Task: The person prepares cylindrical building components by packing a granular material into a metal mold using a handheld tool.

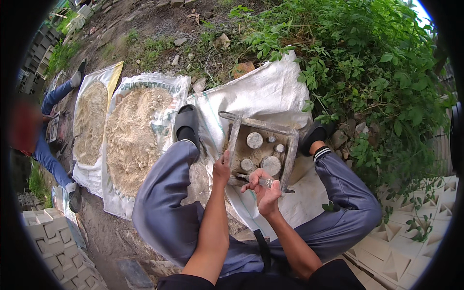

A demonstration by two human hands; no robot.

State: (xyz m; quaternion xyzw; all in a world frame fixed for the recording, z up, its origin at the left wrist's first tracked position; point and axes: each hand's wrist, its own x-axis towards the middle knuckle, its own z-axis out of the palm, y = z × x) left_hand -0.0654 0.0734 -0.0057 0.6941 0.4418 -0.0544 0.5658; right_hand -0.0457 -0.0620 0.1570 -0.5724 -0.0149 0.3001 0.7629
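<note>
A weathered rectangular mould frame [291, 157] lies between my feet on a white woven sack. Inside it, several round grey discs of differing sizes stand on a sandy bed, among them a large disc [270, 165] near the lower right and another disc [254, 140] at the upper left. My left hand [222, 168] is closed at the frame's left rail, its fingers partly hidden. Over the frame's near edge, my right hand [266, 194] pinches a short, greyish cylinder [266, 182] between thumb and fingers, with other fingers curled loosely.
Two sacks spread with pale powder, one nearer powder heap [135, 125], lie to the left. Beyond them sits another person [58, 96] in blue trousers. Leafy plants [367, 63] crowd the right. Patterned pale blocks [411, 241] stand at lower right, and more stacked blocks [58, 241] at lower left.
</note>
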